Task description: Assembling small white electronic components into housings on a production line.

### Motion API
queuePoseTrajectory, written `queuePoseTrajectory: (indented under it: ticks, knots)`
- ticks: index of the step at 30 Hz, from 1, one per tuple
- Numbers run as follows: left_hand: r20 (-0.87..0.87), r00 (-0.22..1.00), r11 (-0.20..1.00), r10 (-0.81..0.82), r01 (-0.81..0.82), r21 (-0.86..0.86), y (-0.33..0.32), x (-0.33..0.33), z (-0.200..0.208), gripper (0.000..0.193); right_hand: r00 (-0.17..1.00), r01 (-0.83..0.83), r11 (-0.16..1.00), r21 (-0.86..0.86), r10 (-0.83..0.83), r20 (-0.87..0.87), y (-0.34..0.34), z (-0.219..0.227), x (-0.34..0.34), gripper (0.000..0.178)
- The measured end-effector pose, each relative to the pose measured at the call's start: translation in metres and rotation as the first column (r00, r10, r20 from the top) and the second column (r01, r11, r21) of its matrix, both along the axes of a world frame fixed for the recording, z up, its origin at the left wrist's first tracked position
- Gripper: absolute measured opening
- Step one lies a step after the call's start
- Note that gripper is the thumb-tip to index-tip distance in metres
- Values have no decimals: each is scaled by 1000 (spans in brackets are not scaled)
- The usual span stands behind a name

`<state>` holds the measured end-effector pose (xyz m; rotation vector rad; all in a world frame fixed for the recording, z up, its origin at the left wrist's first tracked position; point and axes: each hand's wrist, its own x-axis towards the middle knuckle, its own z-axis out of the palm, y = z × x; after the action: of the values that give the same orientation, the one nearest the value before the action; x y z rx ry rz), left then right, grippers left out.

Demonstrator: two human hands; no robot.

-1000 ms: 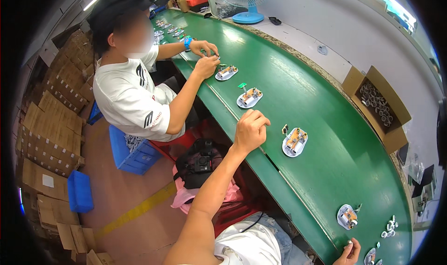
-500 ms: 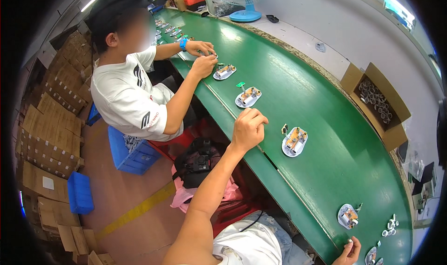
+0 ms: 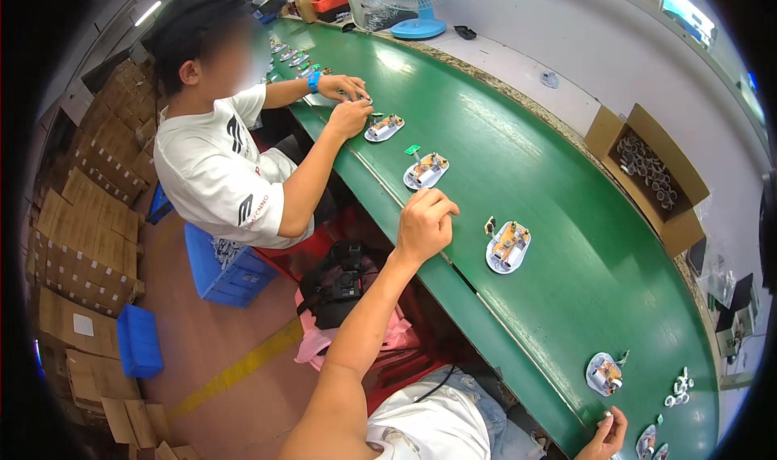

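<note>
My left hand (image 3: 424, 227) is over the near edge of the green work surface, its fingers curled; whatever they might hold is hidden. Just beyond it sits a white oval housing with a circuit board (image 3: 426, 171) and a small green board standing up. Another open housing (image 3: 509, 247) lies to the right of that hand. At the lower right, my right hand (image 3: 604, 437) pinches a small white piece (image 3: 607, 415) between thumb and finger. Closest to it is a further housing (image 3: 604, 375), with its board and wires exposed.
A co-worker (image 3: 218, 152) at the left handles a part by another housing (image 3: 384, 128). White rings (image 3: 679, 388) lie at the right, and a cardboard box (image 3: 647, 177) of similar rings stands behind. A blue fan (image 3: 418, 25) is at the back; a blue crate (image 3: 227, 270) stands on the floor.
The whole view has shifted slightly. Both my hands keep nearly the same pose and place, and the housings near them stay where they were.
</note>
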<state>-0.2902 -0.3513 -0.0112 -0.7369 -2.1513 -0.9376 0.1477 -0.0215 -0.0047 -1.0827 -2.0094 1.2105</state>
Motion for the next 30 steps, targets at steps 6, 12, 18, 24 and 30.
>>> queuePoseTrajectory:
  ticks: [6,12,18,24,30]
  knots:
    - [1,1000,1000,-1,1,-1,0,-1,0,18,1000,-15,1000,-2,15,-7,-1,2,-2,21]
    - [13,1000,1000,-11,11,-16,-5,0,5,21,1000,-21,1000,10,21,11,-2,3,-2,21]
    - [30,1000,1000,4,-4,10,-3,1,7,24,999,14,1000,5,-14,43,-10,11,-2,22]
    - [9,994,992,-113,113,-63,-7,-1,14,26,999,-27,997,77,28,-21,-30,29,-20,20]
    - [81,966,943,-247,259,-211,-2,3,21,30,998,-28,999,46,30,-47,-28,30,-17,20]
